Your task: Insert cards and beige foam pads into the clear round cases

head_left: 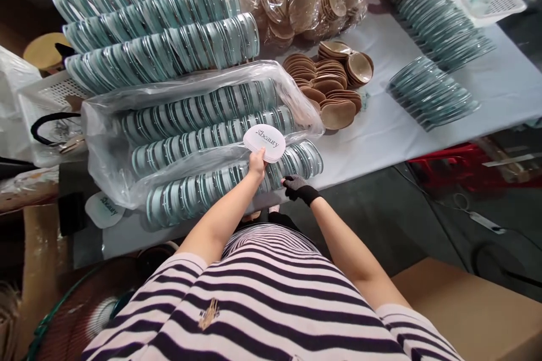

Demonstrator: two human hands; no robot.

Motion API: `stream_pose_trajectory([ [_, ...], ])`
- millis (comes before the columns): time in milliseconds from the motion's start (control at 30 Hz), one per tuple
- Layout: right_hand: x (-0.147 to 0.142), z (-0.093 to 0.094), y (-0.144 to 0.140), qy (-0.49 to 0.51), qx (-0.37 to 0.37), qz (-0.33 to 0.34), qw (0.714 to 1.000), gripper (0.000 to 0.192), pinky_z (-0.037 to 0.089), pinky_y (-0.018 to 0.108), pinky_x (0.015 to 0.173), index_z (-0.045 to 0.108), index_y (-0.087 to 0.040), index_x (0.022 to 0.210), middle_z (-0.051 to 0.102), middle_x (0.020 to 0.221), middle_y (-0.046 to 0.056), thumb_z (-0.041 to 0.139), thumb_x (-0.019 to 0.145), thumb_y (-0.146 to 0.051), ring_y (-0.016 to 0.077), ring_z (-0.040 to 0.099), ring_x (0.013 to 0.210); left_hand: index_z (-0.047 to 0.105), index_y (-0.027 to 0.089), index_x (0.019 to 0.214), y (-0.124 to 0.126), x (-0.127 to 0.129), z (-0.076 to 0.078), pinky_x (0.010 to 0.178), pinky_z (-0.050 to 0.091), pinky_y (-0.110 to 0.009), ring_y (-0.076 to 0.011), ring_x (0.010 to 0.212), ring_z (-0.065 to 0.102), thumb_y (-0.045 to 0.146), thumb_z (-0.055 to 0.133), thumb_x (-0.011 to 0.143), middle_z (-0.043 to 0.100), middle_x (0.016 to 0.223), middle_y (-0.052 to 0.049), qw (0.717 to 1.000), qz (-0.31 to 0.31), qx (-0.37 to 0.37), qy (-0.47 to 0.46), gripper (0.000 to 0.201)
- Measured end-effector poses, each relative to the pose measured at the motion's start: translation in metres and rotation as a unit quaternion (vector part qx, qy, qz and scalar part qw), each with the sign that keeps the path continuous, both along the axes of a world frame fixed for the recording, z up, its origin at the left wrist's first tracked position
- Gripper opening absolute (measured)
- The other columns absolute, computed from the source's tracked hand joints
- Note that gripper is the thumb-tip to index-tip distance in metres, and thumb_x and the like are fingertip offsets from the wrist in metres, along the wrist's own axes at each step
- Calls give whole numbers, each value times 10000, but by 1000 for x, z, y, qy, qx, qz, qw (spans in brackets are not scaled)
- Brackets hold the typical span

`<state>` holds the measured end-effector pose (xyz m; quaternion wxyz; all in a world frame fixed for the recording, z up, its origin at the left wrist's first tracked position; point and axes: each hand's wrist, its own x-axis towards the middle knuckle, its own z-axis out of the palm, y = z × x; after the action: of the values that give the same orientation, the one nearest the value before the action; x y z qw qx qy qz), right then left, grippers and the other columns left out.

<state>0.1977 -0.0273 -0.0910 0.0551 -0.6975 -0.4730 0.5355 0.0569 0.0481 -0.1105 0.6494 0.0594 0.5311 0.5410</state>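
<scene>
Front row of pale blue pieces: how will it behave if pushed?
The front row would likely fan out or topple, as many thin pieces stand on edge. Their glossy surfaces look slippery, and the curved rims may let some rock or roll.

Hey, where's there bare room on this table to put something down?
The main bare patch of table lies between the brown pads and the right stacks, reaching the front edge. A smaller one lies between those stacks and the table's right end. The left is crowded: teal rows and a plastic bag take up most of it.
</scene>
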Motion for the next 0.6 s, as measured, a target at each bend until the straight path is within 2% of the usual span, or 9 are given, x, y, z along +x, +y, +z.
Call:
stream_pose_trajectory([
  [67, 1, 14, 15, -97, 105, -1, 990, 353, 509, 333, 830, 637, -174, 1145, 701, 1037, 118, 432, 942, -378, 218, 652, 944, 683, 137, 1013, -6, -2, 4, 896, 555, -361, -225, 1021, 685, 155, 637, 829, 744, 1030, -85, 1000, -8, 14, 4, 190],
  [167, 0, 35, 36, -166, 242, 0, 956, 476, 442, 358, 999, 507, -156, 1370, 582, 1343, 140, 358, 960, -346, 239, 540, 1218, 687, 137, 975, -23, -11, 14, 861, 564, -348, -209, 932, 698, 180, 671, 806, 749, 949, -67, 998, -35, 46, 0, 175],
  [233, -9, 44, 38, -186, 277, 38, 942, 538, 411, 382, 1044, 434, -121, 1438, 529, 1406, 154, 375, 942, -322, 256, 485, 1279, 690, 141, 975, -36, -21, 21, 833, 570, -341, -204, 888, 699, 197, 687, 794, 746, 916, -58, 997, -55, 60, -4, 189],
  [333, -36, 49, 23, -201, 338, 76, 916, 580, 372, 407, 1077, 401, -110, 1465, 489, 1440, 162, 411, 922, -314, 279, 420, 1329, 694, 140, 930, -54, -38, 26, 799, 574, -342, -209, 850, 697, 207, 705, 778, 733, 828, -46, 997, -59, 53, 18, 166],
  [400, -58, 47, 10, -197, 348, 78, 913, 544, 396, 398, 1046, 465, -118, 1420, 542, 1380, 164, 402, 927, -338, 285, 463, 1279, 691, 137, 885, -62, -49, 26, 788, 577, -356, -219, 834, 696, 216, 706, 778, 714, 748, -37, 996, -68, 38, 33, 134],
  [467, -74, 43, 4, -173, 305, 56, 935, 487, 450, 363, 969, 551, -128, 1335, 637, 1239, 153, 365, 940, -344, 264, 561, 1141, 687, 136, 865, -68, -59, 25, 786, 580, -372, -230, 835, 697, 224, 712, 773, 703, 712, -37, 996, -86, 29, 26, 130],
  [533, -77, 40, 4, -168, 268, -23, 948, 488, 485, 338, 899, 560, -123, 1314, 670, 1162, 146, 292, 958, -321, 239, 607, 1042, 688, 135, 905, -70, -68, 26, 790, 582, -377, -230, 842, 698, 228, 720, 768, 719, 766, -49, 995, -94, 32, 4, 168],
  [600, -66, 39, 2, -207, 277, -131, 929, 536, 495, 339, 868, 496, -87, 1371, 639, 1216, 175, 217, 973, -313, 238, 603, 1070, 684, 133, 969, -66, -78, 29, 794, 583, -366, -217, 845, 700, 222, 715, 775, 734, 851, -60, 996, -79, 38, -11, 215],
])
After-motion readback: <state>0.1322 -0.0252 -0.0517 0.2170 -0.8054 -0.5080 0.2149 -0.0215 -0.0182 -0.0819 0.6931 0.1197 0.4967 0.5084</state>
